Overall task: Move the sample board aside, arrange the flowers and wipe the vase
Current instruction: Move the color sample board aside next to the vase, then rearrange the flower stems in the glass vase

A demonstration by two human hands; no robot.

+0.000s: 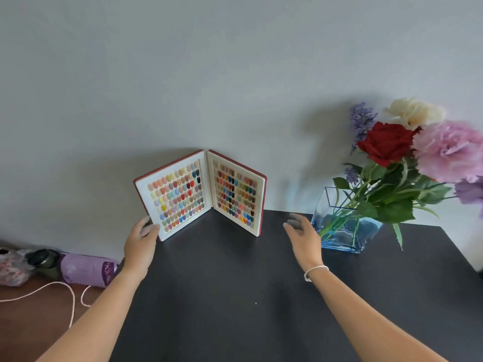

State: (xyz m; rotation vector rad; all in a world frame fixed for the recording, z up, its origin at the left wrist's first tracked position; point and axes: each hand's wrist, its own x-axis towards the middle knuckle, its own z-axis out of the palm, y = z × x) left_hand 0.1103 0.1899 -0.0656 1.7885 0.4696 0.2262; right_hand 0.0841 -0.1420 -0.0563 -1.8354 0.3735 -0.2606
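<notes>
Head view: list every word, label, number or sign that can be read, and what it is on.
None can be read.
Purple bag: pale decorative marks, too blurred to read.
Crumpled plastic bag: red print, too blurred.
Sample board: only colour chips, no visible lettering.
Vase: no label.

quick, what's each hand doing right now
Left hand: closed on the sample board's left edge.
Right hand: open, empty, near the vase.

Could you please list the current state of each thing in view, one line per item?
sample board: open, standing upright on the table.
left hand: gripping the board's left edge.
right hand: open, holding nothing.
vase: upright, holding flowers.
</notes>
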